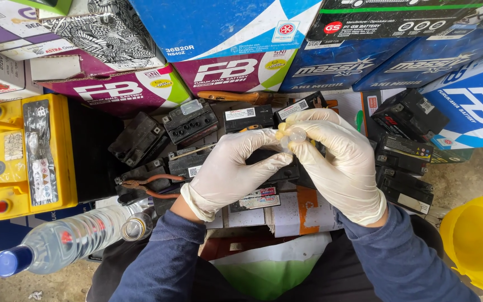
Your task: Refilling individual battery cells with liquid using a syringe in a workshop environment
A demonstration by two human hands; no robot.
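Both my hands wear white latex gloves and meet in the middle of the head view. My left hand (231,170) and my right hand (336,156) pinch together a small clear, yellowish plastic piece (289,136) between their fingertips. They hover over several small black batteries (191,122) lying on the ground. My dark blue sleeves reach in from the bottom edge.
A yellow-cased battery (26,151) stands at left. Pliers with brown handles (152,185) lie on the batteries. A clear plastic bottle with a blue cap (62,243) lies at lower left, a yellow funnel (479,240) at lower right. Stacked cardboard battery boxes (230,33) line the back.
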